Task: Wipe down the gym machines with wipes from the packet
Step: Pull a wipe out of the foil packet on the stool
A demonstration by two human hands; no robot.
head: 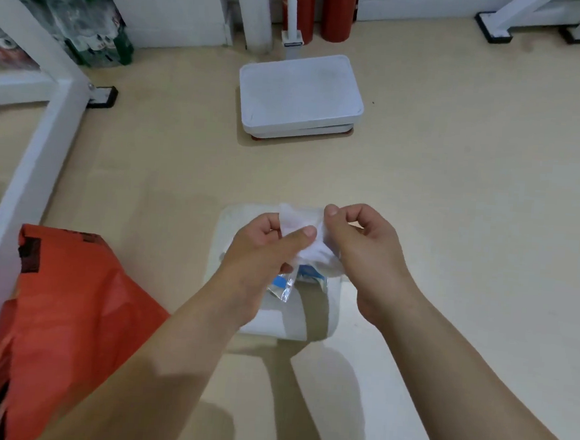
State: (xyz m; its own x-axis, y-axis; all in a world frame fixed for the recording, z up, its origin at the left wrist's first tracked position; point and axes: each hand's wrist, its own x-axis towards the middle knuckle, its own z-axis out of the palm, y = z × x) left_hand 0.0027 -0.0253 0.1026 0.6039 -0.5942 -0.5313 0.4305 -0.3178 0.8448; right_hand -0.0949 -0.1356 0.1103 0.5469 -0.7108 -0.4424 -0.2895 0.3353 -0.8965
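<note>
Soft, even indoor light; faint shadows on floor (455,197); wipe (296,225) washed out; edges bowed, mildly soft.

Beige floor (455,197) — white walls (166,5)

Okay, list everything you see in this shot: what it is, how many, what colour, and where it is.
wipe: one, white, pinched between both hands
packet: one, clear with blue print, just under the hands, partly hidden
pad: one, white, on the floor beneath the packet
platform: one, white, on the floor farther ahead
bag: one, orange with black marks, lower left
cylinders: two, red, upright by the far wall
machine frame: one, white, along the left edge
far frame: one, white with black feet, top right
floor: beige, throughout
left hand: one, pinches the wipe
right hand: one, pinches the wipe
</note>
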